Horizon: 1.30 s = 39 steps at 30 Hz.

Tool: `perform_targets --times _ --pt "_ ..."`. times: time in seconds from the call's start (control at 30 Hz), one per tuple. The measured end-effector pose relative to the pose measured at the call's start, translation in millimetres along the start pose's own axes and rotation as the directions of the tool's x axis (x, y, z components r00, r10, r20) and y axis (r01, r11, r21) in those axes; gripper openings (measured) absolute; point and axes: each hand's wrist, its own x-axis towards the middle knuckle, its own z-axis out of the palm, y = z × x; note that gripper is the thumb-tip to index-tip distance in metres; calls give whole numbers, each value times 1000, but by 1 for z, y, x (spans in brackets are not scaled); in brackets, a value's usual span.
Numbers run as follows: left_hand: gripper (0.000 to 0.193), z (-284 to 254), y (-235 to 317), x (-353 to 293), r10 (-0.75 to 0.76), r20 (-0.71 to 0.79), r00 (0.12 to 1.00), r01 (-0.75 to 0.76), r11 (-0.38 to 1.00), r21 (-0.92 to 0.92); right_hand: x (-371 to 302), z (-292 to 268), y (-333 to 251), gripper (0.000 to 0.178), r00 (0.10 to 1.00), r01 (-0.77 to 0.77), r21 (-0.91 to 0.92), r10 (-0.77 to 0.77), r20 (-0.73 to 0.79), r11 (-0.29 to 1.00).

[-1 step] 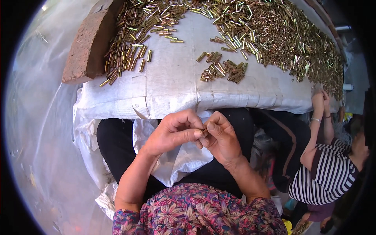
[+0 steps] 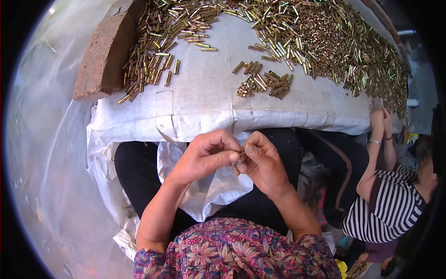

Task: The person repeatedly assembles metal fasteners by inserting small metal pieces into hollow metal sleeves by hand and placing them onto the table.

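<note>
Left hand (image 2: 210, 154) and right hand (image 2: 265, 166) pinch a small, mostly hidden piece (image 2: 241, 154) between fingertips (image 2: 233, 157) above the white sheet (image 2: 216, 197), where a slip of that tiny grip could drop it.

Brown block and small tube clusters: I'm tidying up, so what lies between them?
Head view: loose shiny tubes beside the block, then bare white cloth up to the clusters.

Small tubes (image 2: 167, 78): metal, smooth, glossy, brass-toned. Heaped pieces (image 2: 344, 51): metal, glinting. Table cover (image 2: 200, 79): woven, plastic-like cloth, matt, creased. Block (image 2: 95, 60): rough, matt, pitted; brick or wood, indeterminable. Lap sheet (image 2: 209, 197): thin, wrinkled, slightly sheeny. Person's trousers (image 2: 134, 172): cloth, matt. Person's shirt (image 2: 223, 251): printed cloth, soft-looking. Co-worker's top (image 2: 385, 204): striped cloth, matt.
</note>
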Motion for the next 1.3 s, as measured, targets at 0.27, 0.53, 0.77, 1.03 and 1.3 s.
perform_targets --times 0.27,0.53,0.77,1.03,1.3 --pt "23 -5 42 6 -89 -151 984 170 696 698 24 -4 -91 12 878 137 -990 -467 102 41" --pt "14 -19 28 72 428 -129 895 73 143 987 116 -39 -133 19 690 379 -699 -319 650 -607" --pt "13 -32 8 93 419 -96 903 99 15 995 131 -59 -130 10 832 298 -838 -306 463 -458" --pt "10 -31 0 91 484 -56 873 50 26 998 133 -66 -128 12 851 135 -944 -453 266 -300" --pt "14 -20 9 82 510 -198 837 -199 621 758 111 -57 -131 16 644 228 -969 -761 74 98"
